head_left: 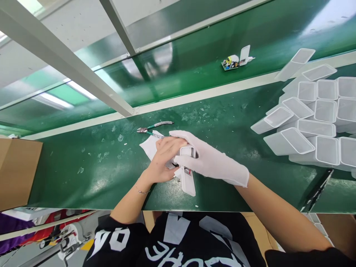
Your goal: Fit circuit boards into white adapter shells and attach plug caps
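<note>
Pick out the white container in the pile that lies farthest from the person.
The white container at the pile's far left corner; none of the others reaches as far back over the pale rail.

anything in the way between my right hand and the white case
Only the white glove you wear; the right hand already has its grip around the case. Nothing else visible stands between them.

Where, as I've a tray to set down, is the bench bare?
Left, between the cardboard box and the pliers, bar small scraps; right, between the gloved right hand and the white containers. Crowded: far right, under the white containers, and mid-bench, around the left hand.
</note>
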`<state>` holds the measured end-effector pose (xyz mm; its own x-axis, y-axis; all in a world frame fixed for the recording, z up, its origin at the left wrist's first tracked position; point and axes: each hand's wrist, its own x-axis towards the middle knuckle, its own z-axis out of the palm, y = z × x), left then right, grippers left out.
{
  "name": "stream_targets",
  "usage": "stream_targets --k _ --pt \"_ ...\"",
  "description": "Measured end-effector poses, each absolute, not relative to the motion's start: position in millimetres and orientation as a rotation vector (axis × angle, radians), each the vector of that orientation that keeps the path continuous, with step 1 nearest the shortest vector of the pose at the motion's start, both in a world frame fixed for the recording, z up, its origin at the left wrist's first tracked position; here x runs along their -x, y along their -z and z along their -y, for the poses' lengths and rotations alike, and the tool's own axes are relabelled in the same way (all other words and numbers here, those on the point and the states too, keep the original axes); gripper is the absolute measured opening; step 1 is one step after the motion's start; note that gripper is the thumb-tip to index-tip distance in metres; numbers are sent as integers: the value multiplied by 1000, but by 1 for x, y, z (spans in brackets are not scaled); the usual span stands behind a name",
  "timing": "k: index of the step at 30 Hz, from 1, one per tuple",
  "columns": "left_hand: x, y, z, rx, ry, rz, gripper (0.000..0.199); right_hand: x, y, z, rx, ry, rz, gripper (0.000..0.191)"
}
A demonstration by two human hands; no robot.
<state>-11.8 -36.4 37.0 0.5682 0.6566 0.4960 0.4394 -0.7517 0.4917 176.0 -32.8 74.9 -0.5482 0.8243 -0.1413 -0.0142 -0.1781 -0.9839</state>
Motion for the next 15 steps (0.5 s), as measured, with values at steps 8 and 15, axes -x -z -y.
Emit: stream_targets --k 8,15 --pt "11 -38 35 -2495 -1030 -861 49 -179 -71 35 873 -1696 1558 50" --pt "10 -39 35 -2423 -1037 -826 56 -181 -76 29 896 -1876 1414 39"
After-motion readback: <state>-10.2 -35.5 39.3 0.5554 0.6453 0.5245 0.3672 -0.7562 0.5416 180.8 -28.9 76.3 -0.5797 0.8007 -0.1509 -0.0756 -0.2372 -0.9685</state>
